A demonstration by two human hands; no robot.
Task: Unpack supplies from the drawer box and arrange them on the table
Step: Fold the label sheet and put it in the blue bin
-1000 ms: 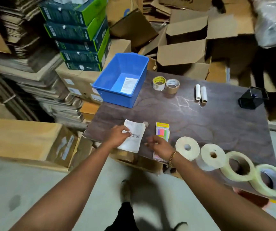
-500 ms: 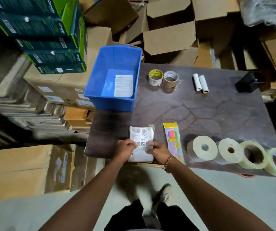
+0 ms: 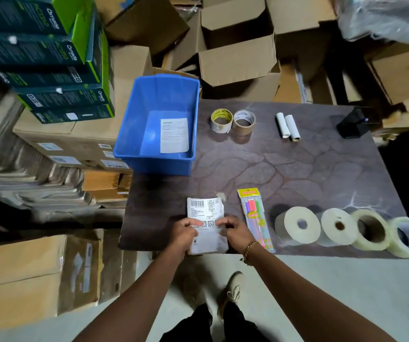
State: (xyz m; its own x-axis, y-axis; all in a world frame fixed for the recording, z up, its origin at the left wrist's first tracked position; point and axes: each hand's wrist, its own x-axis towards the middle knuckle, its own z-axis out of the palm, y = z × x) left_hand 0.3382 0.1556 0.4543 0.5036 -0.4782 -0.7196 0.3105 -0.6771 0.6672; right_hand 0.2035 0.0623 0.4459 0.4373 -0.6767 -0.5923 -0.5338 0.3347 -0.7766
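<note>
A stack of white printed labels lies at the near edge of the dark table. My left hand grips its left side and my right hand grips its right side. The blue drawer box sits at the table's left rear with one white sheet on its floor. A packet of coloured pens lies just right of the labels. Right of it, several rolls line the near edge: two paper rolls and two clear tape rolls.
Two tape rolls and two small white rolls lie at the table's rear; a black holder stands at the far right corner. Cardboard boxes surround the table; green-black cartons are stacked at left. My shoe is on the floor below.
The labels went from skewed under my left hand to squared at the table edge, with both hands now gripping their sides. My view shifted to look more steeply down.
</note>
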